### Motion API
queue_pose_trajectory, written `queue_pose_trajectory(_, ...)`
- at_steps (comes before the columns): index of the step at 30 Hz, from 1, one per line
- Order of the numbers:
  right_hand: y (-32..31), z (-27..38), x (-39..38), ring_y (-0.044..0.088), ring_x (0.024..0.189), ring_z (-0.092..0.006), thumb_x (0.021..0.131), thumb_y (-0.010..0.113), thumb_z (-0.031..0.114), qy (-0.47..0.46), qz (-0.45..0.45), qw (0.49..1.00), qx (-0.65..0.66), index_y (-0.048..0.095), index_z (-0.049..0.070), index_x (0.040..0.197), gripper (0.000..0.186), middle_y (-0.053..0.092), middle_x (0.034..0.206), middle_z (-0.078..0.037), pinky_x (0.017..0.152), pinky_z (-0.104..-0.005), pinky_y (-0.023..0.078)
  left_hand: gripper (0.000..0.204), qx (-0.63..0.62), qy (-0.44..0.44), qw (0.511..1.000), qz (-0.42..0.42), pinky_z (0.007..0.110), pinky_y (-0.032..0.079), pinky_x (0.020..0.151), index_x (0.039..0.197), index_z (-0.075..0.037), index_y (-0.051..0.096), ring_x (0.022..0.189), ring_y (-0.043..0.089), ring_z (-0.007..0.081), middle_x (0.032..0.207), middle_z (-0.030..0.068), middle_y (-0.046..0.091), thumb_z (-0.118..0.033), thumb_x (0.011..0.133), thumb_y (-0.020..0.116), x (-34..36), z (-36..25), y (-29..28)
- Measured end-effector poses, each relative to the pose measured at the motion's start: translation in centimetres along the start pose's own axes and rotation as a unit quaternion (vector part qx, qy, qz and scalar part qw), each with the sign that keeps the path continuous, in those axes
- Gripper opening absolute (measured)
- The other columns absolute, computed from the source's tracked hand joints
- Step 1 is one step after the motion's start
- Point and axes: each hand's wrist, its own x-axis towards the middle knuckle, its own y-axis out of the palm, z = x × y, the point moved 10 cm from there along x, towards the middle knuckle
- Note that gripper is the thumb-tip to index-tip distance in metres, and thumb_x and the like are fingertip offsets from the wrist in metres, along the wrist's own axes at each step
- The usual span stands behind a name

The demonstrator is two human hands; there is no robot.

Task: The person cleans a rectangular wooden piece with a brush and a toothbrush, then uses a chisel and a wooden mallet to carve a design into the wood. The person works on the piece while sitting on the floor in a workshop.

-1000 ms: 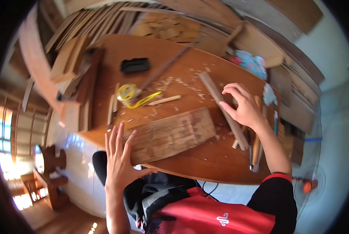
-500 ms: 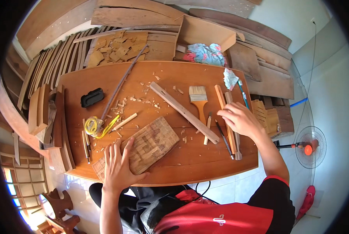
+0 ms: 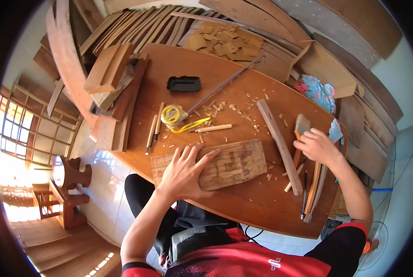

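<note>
The board [image 3: 236, 161] lies flat on the table [image 3: 262, 207], between the two hands but nearer the left one, which touches it. The left hand [image 3: 185, 173] is open, fingers spread across the board's left part, thumb by its near edge. The right hand [image 3: 318, 147] is off to the right of the board, well apart from it, with fingers curled over the handle of the brush [image 3: 302, 123]; whether they grip it I cannot tell. The brush's bristles point away from the person.

Just right of the board, between it and the brush, lies a long stick [image 3: 280, 147]. Just beyond the board's far edge are a wood-handled tool [image 3: 214, 128] and shavings [image 3: 234, 108]; beyond its left end sits a tape measure [image 3: 172, 115], with a black case [image 3: 183, 84] farther off.
</note>
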Motion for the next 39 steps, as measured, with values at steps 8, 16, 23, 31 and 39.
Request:
queue_pose_trajectory(8, -6.9, -6.6, -1.8, 0.068, 0.083, -0.0310, 0.084, 0.081, 0.010, 0.107, -0.167, 0.980, 0.022, 0.069, 0.008, 0.112, 0.031, 0.068, 0.090, -0.009, 0.075, -0.0427, 0.054, 0.117, -0.028, -0.001, 1.000, -0.013, 0.050, 0.040, 0.115, 0.162, -0.020, 0.048, 0.129, 0.053, 0.0376, 0.143, 0.0187, 0.055, -0.058, 0.059, 0.091, 1.7, 0.1, 0.2)
queue_pose_trajectory(16, -9.0, -2.5, 2.5, 0.070, 0.080, -0.0401, 0.097, 0.069, 0.000, 0.178, -0.220, 0.934, 0.217, 0.070, 0.008, 0.121, 0.026, 0.067, 0.097, -0.017, 0.068, -0.0453, 0.055, 0.069, -0.043, 0.032, 0.987, -0.154, 0.053, 0.045, 0.110, 0.150, -0.009, 0.058, 0.126, 0.058, 0.0417, 0.134, 0.0194, 0.061, -0.040, 0.092, 0.080, 4.4, 2.7, -6.1)
queue_pose_trajectory(23, -8.3, 3.0, 5.3, 0.067, 0.096, -0.0449, 0.093, 0.074, 0.000, 0.189, -0.240, 0.923, 0.236, 0.069, 0.002, 0.121, 0.029, 0.065, 0.107, -0.021, 0.081, -0.0485, 0.055, 0.071, 0.150, -0.070, 0.986, 0.016, 0.051, 0.042, 0.121, 0.149, -0.020, 0.062, 0.143, 0.056, 0.0330, 0.154, 0.0120, 0.060, -0.011, 0.080, 0.074, 16.3, 17.5, -6.8)
queue_pose_trajectory(31, -7.1, 1.6, 1.6, 0.073, 0.100, -0.0374, 0.087, 0.076, -0.003, 0.159, -0.304, 0.883, 0.321, 0.068, 0.006, 0.134, 0.049, 0.073, 0.122, -0.019, 0.089, -0.0451, 0.057, 0.076, 0.023, -0.036, 0.997, -0.064, 0.047, 0.057, 0.105, 0.146, -0.011, 0.065, 0.120, 0.071, 0.0385, 0.131, 0.0190, 0.075, -0.027, 0.075, 0.089, 18.5, 15.4, -9.3)
queue_pose_trajectory(39, -10.4, 2.3, 3.6, 0.072, 0.111, -0.0200, 0.093, 0.089, 0.016, 0.158, -0.457, 0.647, 0.589, 0.047, 0.010, 0.114, 0.048, 0.065, 0.132, -0.015, 0.090, -0.0325, 0.065, 0.053, -0.547, 0.009, 0.830, -0.107, 0.039, 0.054, 0.105, 0.138, 0.000, 0.055, 0.114, 0.072, 0.0229, 0.119, 0.0136, 0.075, 0.000, 0.091, 0.079, 13.9, -5.9, -7.7)
